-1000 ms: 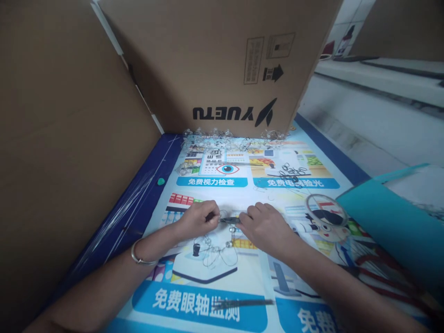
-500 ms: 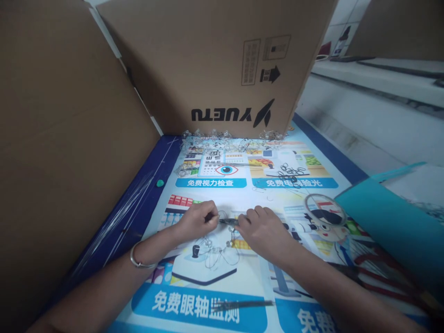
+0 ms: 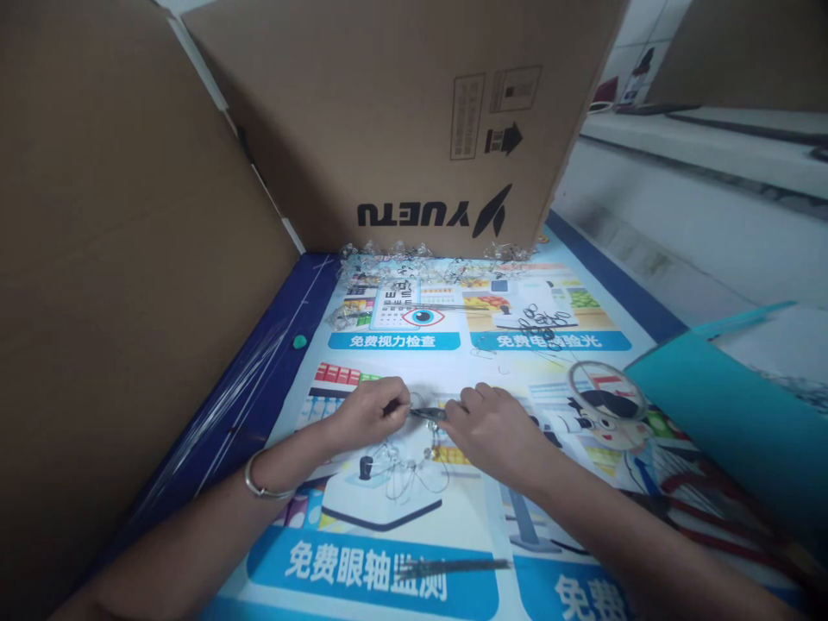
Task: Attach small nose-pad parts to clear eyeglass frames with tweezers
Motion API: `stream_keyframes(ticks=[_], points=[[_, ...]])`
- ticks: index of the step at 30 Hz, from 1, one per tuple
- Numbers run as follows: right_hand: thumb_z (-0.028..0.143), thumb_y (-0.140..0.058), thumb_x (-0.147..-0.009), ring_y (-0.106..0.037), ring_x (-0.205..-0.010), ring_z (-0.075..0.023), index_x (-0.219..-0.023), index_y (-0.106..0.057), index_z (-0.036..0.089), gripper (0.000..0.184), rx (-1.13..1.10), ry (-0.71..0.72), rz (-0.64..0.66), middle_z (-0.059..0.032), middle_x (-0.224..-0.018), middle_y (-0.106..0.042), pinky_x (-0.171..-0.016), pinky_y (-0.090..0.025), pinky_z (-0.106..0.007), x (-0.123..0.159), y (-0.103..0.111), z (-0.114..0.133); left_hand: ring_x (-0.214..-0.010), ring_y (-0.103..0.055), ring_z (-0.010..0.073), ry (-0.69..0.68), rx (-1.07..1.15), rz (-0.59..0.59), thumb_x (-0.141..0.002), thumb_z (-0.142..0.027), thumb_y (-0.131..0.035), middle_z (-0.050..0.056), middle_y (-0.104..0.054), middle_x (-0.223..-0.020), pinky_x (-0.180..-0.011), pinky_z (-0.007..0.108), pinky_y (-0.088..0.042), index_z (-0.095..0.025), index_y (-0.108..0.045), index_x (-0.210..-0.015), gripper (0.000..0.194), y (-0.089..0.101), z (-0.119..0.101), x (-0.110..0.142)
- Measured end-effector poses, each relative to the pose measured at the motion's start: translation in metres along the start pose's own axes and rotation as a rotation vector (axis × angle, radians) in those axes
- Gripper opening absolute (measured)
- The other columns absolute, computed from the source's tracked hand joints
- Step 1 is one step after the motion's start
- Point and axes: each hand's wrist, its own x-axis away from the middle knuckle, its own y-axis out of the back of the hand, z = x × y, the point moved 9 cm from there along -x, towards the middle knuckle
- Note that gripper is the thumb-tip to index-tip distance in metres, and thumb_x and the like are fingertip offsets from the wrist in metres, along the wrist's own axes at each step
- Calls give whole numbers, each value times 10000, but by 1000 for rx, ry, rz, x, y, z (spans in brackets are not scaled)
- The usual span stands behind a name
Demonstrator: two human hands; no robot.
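Wire strand point(image 3: 410, 467), thin, looped, clear-beaded | right hand point(image 3: 492, 429) gripping dark pliers point(image 3: 427, 414) | left hand point(image 3: 368, 414) closed at their tip

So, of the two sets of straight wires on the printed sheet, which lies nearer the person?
The dark bundle on the blue caption strip, this side of the left hand; the other wires lie beyond it, by the printed eye.

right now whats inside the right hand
The right hand grips dark pliers; only their narrow nose shows, pointing towards the left hand. The rest is covered by the hand, so the handles cannot be seen.
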Motion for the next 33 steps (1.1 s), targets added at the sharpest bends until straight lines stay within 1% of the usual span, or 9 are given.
stream_keyframes(ticks=[8, 14, 18, 23, 28, 33], points=[[310, -408, -883, -451, -651, -168, -731, -563, 168, 260, 8, 20, 17, -59, -670, -534, -556, -209, -282, 0, 1, 2, -600, -477, 90, -29, -23, 22, -712, -67, -439, -10, -542, -669, -575, 200, -362, -157, -487, -702, 102, -1, -4, -2], [325, -452, -859, -440, -659, -172, -701, -571, 168, 253, -6, -6, -53, -60, -661, -533, -567, -216, -281, 0, 3, 0, -610, -482, 93, -28, -28, 41, -716, -68, -434, -10, -548, -683, -583, 200, -368, -163, -488, -718, 110, -2, -1, -1], [318, -458, -854, -438, -668, -181, -695, -574, 173, 245, -18, -20, -68, -60, -662, -531, -577, -215, -289, 1, 3, -1, -624, -496, 97, -42, -16, 61, -724, -66, -428, -1, -561, -701, -592, 200, -376, -162, -488, -719, 113, -2, -2, -3], [337, -456, -854, -434, -667, -176, -693, -573, 180, 253, -30, -36, -60, -54, -663, -527, -575, -211, -287, 1, 4, -4, -643, -519, 104, -79, -46, 77, -737, -75, -427, 10, -576, -718, -603, 202, -387, -160, -498, -727, 111, -3, -5, -2], [341, -447, -864, -445, -683, -163, -724, -580, 170, 257, -22, -3, -30, -56, -680, -537, -575, -219, -277, -1, 3, -2, -684, -541, 114, -140, -100, 99, -770, -88, -411, 19, -592, -742, -626, 207, -397, -163, -519, -744, 134, -6, -8, 0], [321, -430, -872, -452, -668, -163, -717, -573, 172, 258, -26, 7, -10, -51, -669, -534, -566, -215, -282, -2, 2, -2, -678, -537, 116, -172, -131, 115, -764, -80, -414, 16, -597, -725, -630, 212, -388, -165, -524, -726, 144, -8, -10, -1]])
